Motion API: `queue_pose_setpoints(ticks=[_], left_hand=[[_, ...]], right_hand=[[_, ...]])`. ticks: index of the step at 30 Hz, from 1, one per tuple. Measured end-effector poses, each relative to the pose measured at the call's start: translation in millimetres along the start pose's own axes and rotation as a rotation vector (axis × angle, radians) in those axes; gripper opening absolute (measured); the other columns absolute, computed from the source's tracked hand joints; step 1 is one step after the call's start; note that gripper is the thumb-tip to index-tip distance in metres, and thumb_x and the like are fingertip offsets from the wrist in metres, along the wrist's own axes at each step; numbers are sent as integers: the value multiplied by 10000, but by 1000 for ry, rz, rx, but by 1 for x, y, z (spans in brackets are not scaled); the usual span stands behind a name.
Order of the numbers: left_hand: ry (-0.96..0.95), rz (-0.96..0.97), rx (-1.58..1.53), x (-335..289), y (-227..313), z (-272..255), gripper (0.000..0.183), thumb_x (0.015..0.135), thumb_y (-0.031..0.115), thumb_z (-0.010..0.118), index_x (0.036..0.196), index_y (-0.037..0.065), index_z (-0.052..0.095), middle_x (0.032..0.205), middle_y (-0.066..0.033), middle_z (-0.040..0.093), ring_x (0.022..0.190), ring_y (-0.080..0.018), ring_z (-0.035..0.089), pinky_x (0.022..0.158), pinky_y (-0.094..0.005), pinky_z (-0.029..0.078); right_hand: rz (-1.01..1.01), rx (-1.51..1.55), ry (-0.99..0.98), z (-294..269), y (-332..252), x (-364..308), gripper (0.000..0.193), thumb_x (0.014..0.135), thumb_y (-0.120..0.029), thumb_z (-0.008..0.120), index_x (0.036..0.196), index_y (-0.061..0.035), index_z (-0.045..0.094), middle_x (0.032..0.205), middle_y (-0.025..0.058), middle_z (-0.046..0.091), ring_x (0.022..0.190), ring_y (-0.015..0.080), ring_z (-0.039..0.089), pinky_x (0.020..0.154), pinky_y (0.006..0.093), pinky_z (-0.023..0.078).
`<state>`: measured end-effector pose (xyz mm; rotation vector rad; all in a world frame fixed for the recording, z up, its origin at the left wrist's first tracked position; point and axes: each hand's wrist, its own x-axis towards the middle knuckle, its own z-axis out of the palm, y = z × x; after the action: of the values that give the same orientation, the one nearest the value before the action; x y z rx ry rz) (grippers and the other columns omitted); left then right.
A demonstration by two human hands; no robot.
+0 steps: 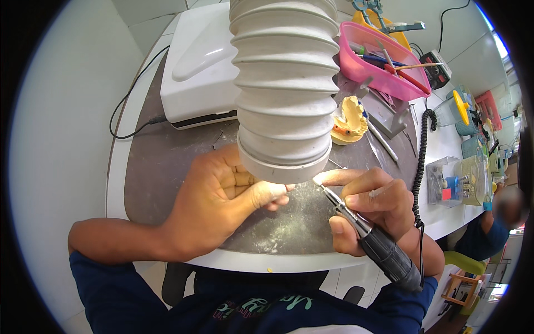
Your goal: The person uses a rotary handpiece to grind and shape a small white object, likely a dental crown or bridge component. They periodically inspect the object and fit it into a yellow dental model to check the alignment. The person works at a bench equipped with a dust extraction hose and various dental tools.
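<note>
A black-and-silver handpiece is gripped in the curled right hand, its tip held near the left hand, whose fingers are half curled beside a ribbed hose; whether anything is pinched cannot be told

Hose top ctr, over worktop; casing to its L; cast just R, basket w/ tools behind, upper R. Below hose: L hand ctr L, R hand w/ handpiece ctr R.
</note>
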<state>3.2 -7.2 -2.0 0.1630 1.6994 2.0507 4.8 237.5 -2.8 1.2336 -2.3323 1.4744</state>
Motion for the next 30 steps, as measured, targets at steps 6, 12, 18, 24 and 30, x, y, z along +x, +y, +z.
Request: queue_pose_setpoints(ticks=[6,12,18,24,30], left_hand=[[27,3,31,-2,1,4,261,858,-30,666,1112,-45,606,1007,-105,674,924,-136,649,826,-276,543],[-42,70,52,1,-1,5,204,876,10,670,1063,-72,665,1055,-138,695,1004,-153,649,913,-264,523],[-35,-23,13,-2,5,6,219,898,54,663,1090,-52,675,900,-57,694,775,-63,600,705,-212,499],[-12,-45,70,-2,5,8,224,906,106,671,1073,-43,686,808,-20,664,702,-49,553,638,-208,466],[3,-46,54,-2,2,8,231,905,118,675,1061,-51,686,802,-24,663,694,-44,552,631,-205,475]], right_hand=[[-130,-70,94,5,4,8,360,689,-79,824,904,-45,538,750,76,593,794,300,730,486,278,519],[-161,-41,161,13,8,8,325,693,-70,817,859,-39,540,713,94,622,712,273,722,493,292,531],[-180,-38,144,13,7,9,310,689,-60,810,853,-26,548,711,108,628,650,255,706,501,291,538],[-167,-35,158,14,8,10,296,678,-53,805,823,-17,550,696,110,620,611,244,684,506,293,540],[-168,-8,160,16,9,12,272,683,-37,792,812,-14,554,690,110,616,609,233,673,577,314,579]])
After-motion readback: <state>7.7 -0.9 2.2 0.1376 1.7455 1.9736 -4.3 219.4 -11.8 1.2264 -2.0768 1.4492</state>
